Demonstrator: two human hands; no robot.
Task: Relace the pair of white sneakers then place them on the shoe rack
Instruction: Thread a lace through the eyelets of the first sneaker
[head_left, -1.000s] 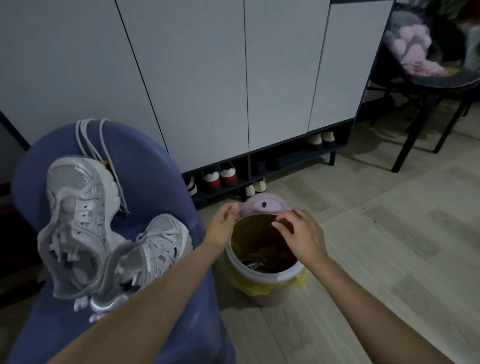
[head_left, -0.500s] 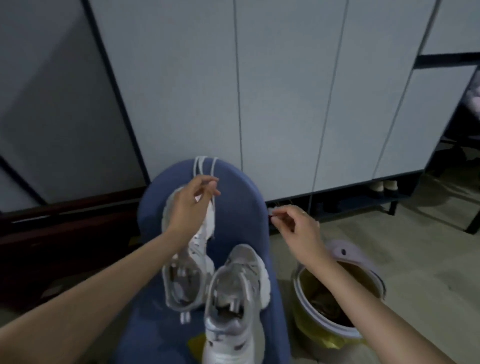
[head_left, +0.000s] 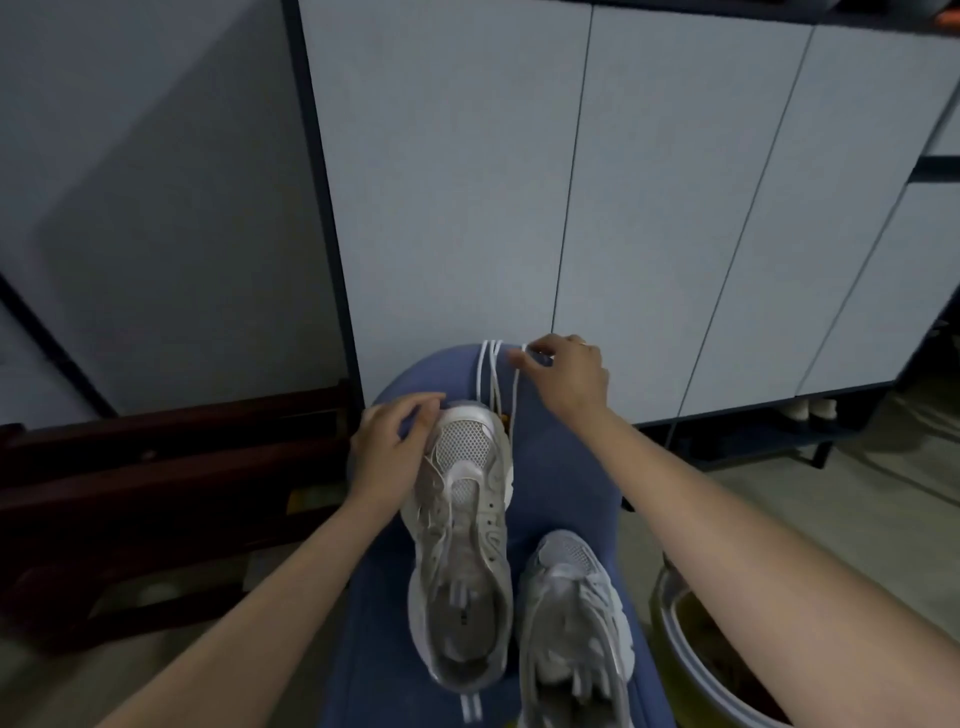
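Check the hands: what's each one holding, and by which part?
Right hand pinches a white lace where it drapes over the chair top. Left hand grips the left sneaker at its toe.

This looks like the entry room of a home. Tall pale grey cupboard doors (head_left: 467, 182) fill the top of the frame. At the right, under them, a low dark open shelf (head_left: 779, 436) holds small pale shoes (head_left: 810, 409). A dark brown wooden bench (head_left: 156, 467) sits at the left, and light wood flooring (head_left: 857, 499) shows at the right.
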